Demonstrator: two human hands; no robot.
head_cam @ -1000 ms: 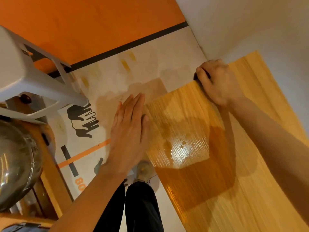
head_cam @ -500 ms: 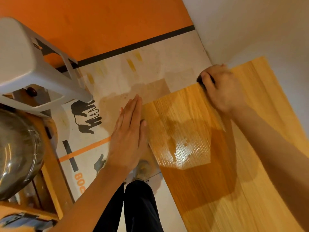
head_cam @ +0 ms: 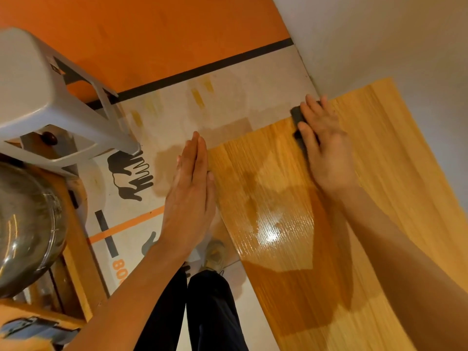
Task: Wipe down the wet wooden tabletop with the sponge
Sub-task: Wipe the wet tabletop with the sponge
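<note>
Right hand: fingers now flattened, pressing dark sponge at tabletop corner, 1 o'clock; earlier curled. Left hand: flat, empty, unmoved at table edge, 9 o'clock. Wet sheen remains centre; wiping unfinished.

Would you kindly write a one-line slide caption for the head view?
Right hand presses a dark sponge at the wet wooden tabletop's far edge; left hand lies flat along its side edge.
</note>
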